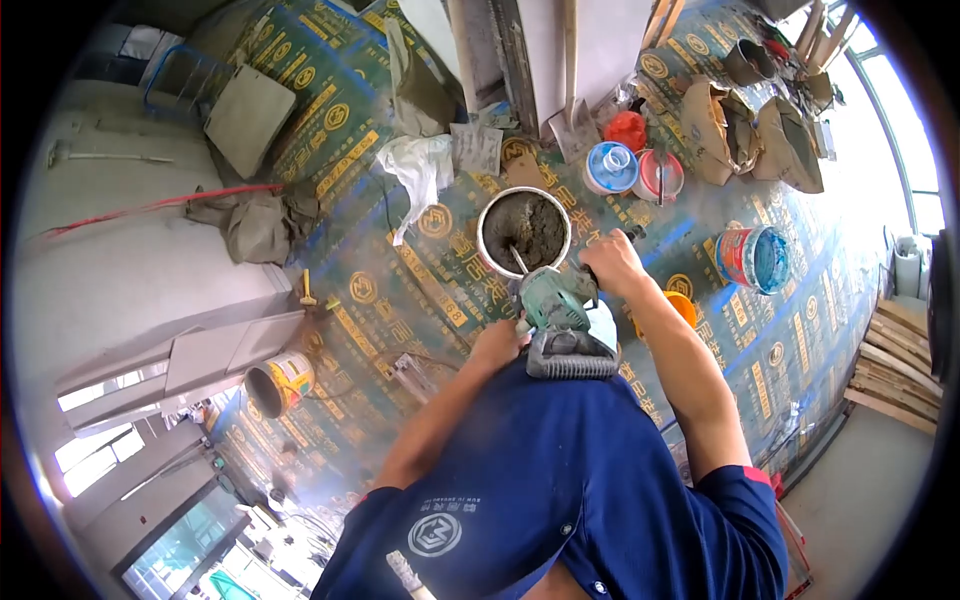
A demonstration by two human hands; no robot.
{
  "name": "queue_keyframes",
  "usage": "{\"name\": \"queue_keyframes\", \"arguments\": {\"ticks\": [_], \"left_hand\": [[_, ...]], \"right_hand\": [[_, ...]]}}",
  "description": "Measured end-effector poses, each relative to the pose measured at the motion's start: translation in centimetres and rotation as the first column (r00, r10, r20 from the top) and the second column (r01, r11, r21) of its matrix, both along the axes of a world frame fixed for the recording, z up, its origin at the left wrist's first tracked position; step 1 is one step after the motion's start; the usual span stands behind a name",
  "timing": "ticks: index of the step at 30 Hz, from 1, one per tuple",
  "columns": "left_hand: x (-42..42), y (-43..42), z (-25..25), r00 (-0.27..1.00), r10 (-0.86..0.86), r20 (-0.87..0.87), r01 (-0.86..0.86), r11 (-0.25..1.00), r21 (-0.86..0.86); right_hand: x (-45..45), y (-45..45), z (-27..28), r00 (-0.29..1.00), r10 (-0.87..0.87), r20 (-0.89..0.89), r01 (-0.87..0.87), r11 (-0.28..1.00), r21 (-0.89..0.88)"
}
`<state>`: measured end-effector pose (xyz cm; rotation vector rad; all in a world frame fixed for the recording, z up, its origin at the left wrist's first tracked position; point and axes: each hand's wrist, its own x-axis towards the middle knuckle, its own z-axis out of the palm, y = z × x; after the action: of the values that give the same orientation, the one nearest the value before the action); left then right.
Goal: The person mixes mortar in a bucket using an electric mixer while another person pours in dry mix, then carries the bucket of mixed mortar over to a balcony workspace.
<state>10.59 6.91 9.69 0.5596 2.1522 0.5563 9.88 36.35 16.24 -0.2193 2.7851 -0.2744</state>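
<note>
A green handheld power mixer (552, 303) is in front of my chest, its shaft slanting down into a bucket (484, 222). Thick grey-brown mortar (538, 225) fills much of that bucket, and the mixing end is hidden in it. My right hand (612, 262) is closed around the mixer's handle on the right side. On the other side my left hand (497, 345) is closed at the mixer's left handle, with its fingers partly hidden by the tool.
Two shovels (476, 148) (573, 130) lean beyond the bucket, beside a blue-lidded pail (611, 168) and a pinkish pail (659, 177). Open paper sacks (718, 135) stand farther right. A blue-smeared bucket (737, 258) is at right, a yellow bucket (283, 384) at left. Printed green sheeting (440, 290) covers the floor.
</note>
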Motion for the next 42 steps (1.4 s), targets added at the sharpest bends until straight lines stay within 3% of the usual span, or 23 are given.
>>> {"name": "queue_keyframes", "arguments": {"ticks": [2, 6, 8, 9, 12, 14, 18, 21, 23, 24, 26, 30, 33, 36, 38, 42], "left_hand": [[-0.3, 0.6, 2.2, 0.998, 0.055, 0.030, -0.056, 0.998, 0.018], [0.4, -0.3, 0.7, 0.992, 0.098, 0.074, -0.106, 0.989, 0.106], [1.2, -0.8, -2.1, 0.998, 0.064, -0.010, -0.057, 0.938, 0.341], [0.9, -0.5, -1.1, 1.000, 0.006, 0.017, -0.010, 0.972, 0.234], [0.8, 0.0, 1.3, 0.987, 0.125, 0.102, -0.139, 0.979, 0.149], [2.0, 0.0, -1.6, 0.971, 0.216, 0.101, -0.233, 0.952, 0.200], [2.6, 0.2, -6.2, 0.901, 0.320, 0.292, -0.366, 0.923, 0.117], [3.4, 0.9, -7.0, 0.775, 0.520, 0.359, -0.565, 0.825, 0.026], [2.5, 1.2, -3.2, 0.901, 0.380, 0.208, -0.403, 0.911, 0.086], [2.6, 1.3, -3.9, 0.897, 0.390, 0.209, -0.415, 0.905, 0.092], [3.4, 1.3, -7.0, 0.970, 0.225, 0.093, -0.236, 0.961, 0.143], [4.6, 1.7, -12.3, 0.990, 0.136, 0.042, -0.142, 0.971, 0.192], [4.6, 2.0, -13.7, 0.984, 0.178, 0.033, -0.178, 0.928, 0.326], [3.6, 2.0, -11.8, 0.988, 0.126, 0.092, -0.145, 0.959, 0.244], [3.1, 2.3, -11.7, 0.993, 0.118, 0.024, -0.119, 0.927, 0.356], [1.7, 2.0, -8.1, 0.992, 0.094, 0.083, -0.116, 0.938, 0.327]], "right_hand": [[-1.1, -0.1, -0.1, 0.998, 0.057, 0.038, -0.059, 0.996, 0.063], [-2.4, -1.0, -0.5, 0.985, 0.162, -0.067, -0.156, 0.984, 0.088], [-3.4, -1.1, -0.6, 0.980, 0.196, -0.039, -0.193, 0.978, 0.082], [-3.8, -1.4, -0.3, 0.976, 0.213, -0.036, -0.209, 0.974, 0.088], [-5.0, -1.9, 0.5, 0.964, 0.266, 0.020, -0.266, 0.958, 0.109], [-5.5, -2.2, 0.8, 0.945, 0.327, -0.017, -0.322, 0.937, 0.139], [-6.7, -2.7, 1.5, 0.925, 0.378, 0.031, -0.377, 0.906, 0.191], [-7.5, -3.0, 1.8, 0.906, 0.420, 0.060, -0.422, 0.879, 0.221], [-7.6, -3.3, 2.3, 0.905, 0.415, 0.099, -0.426, 0.873, 0.238], [-7.9, -3.3, 2.3, 0.899, 0.426, 0.100, -0.437, 0.866, 0.244], [-8.0, -3.4, 2.3, 0.904, 0.415, 0.101, -0.427, 0.873, 0.237], [-8.1, -3.7, 2.9, 0.905, 0.416, 0.094, -0.426, 0.871, 0.245], [-8.2, -3.8, 3.1, 0.906, 0.417, 0.069, -0.420, 0.870, 0.256], [-8.3, -3.6, 3.0, 0.900, 0.434, 0.040, -0.428, 0.863, 0.268], [-8.5, -3.5, 2.9, 0.896, 0.442, 0.036, -0.431, 0.850, 0.303], [-8.6, -3.7, 3.3, 0.901, 0.432, 0.050, -0.424, 0.847, 0.320]]}}
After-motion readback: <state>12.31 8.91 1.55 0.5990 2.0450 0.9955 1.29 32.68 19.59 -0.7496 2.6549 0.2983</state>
